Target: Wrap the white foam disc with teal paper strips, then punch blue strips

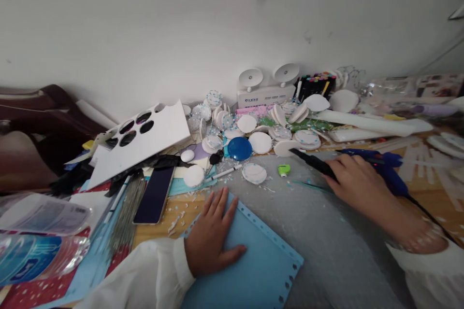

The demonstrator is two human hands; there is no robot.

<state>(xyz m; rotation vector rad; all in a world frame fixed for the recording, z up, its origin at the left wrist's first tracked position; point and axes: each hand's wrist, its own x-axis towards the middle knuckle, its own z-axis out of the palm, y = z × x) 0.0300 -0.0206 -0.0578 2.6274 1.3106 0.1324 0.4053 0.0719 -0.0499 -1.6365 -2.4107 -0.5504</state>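
Observation:
My left hand lies flat with fingers spread on a light blue sheet, whose edges carry rows of small punched shapes. The sheet rests partly on a grey mat. My right hand is closed around a slim black tool with a narrow tip pointing left; its exact kind is unclear. Beside that hand lies a blue glue gun. Left of the tool's tip are a small bright green item and a white disc with blue marks. A round blue lid sits behind them.
Many white discs are heaped along the wall. At left are a phone, a white board with round holes, wire stems and plastic bottles. A white two-lamp box and markers stand behind.

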